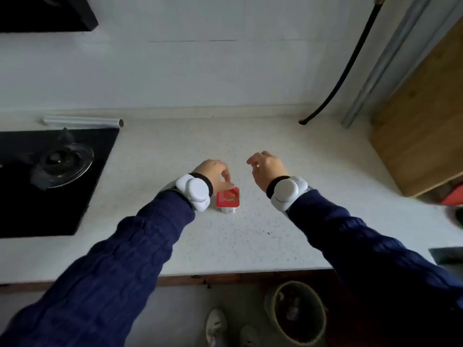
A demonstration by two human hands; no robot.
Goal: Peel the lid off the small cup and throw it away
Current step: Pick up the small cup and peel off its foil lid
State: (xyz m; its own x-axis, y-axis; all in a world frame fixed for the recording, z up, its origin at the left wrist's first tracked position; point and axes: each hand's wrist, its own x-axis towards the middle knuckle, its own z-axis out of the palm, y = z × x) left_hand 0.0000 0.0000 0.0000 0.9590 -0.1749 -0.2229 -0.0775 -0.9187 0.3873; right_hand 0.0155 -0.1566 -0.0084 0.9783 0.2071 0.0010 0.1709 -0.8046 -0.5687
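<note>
home kitchen | gas hob | speckled countertop | wooden cutting board

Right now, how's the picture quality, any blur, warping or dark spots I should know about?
Head view: wide-angle warping bows the counter edge and wall lines; light is dim and flat; the stove is nearly black; the small cup and its red lid look soft; left hand and right hand are slightly blurred; the bin is murky.

speckled matt counter, glossy red lid.
</note>
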